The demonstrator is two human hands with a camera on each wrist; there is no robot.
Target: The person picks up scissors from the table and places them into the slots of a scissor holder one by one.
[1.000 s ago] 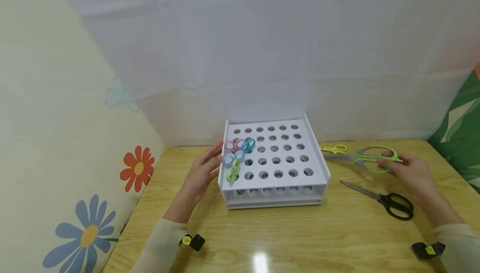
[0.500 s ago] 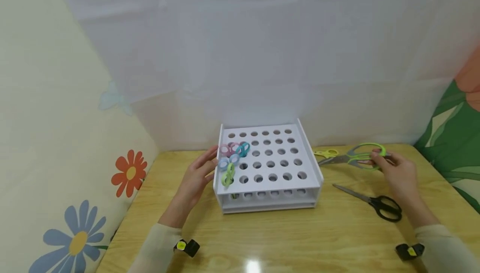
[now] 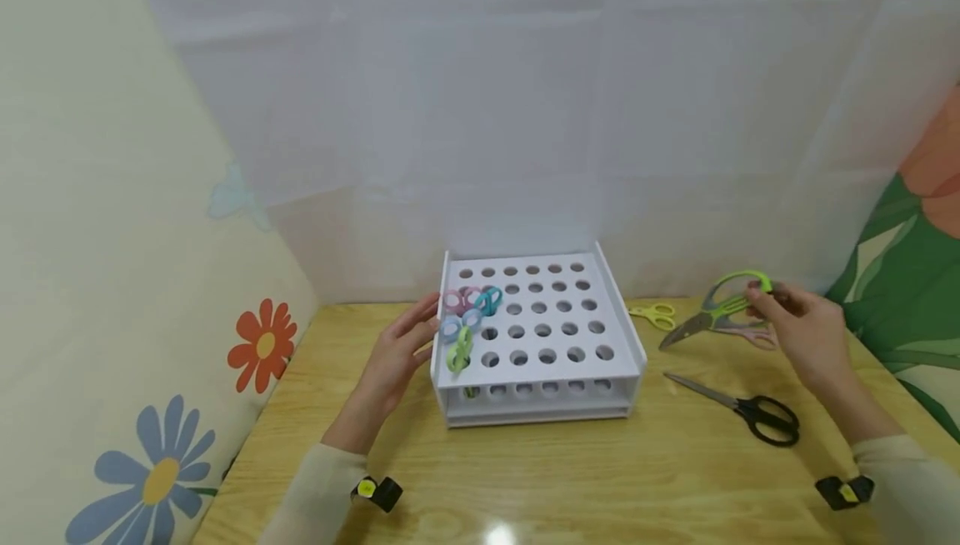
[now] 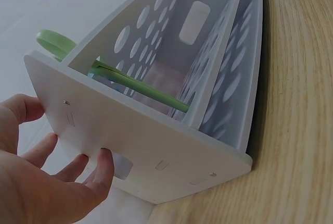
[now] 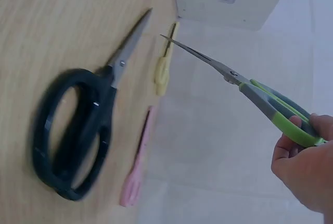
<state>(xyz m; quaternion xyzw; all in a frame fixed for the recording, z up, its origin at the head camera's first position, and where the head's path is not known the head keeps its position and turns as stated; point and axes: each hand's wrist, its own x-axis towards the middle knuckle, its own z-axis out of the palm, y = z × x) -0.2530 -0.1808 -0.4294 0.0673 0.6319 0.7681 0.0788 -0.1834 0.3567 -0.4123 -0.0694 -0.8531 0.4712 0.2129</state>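
Note:
My right hand (image 3: 813,337) pinches a pair of large green-and-grey scissors (image 3: 726,308) by the handle loops. In the right wrist view these scissors (image 5: 231,75) hang in the air, blades angled toward the rack's side. A white holed rack (image 3: 542,372) stands mid-table. Against its left side panel rest the fingertips of my left hand (image 3: 397,353). The left wrist view shows that hand (image 4: 57,182) with spread, slightly bent fingers touching the panel. Pink scissors (image 3: 453,302), teal scissors (image 3: 490,301), light blue scissors (image 3: 452,328) and green scissors (image 3: 459,350) sit in the rack's left holes.
Black-handled scissors (image 3: 772,422) lie on the table right of the rack. Behind them lie small yellow scissors (image 3: 660,315) by the rack's side and a pink pair (image 3: 761,337) near my right hand. A white sheet (image 3: 480,153) hangs behind the table.
My right hand has raised the green-and-grey scissors off the table, and their blades now tilt downward. The pink scissors behind them have come into view. My left hand stays at the rack.

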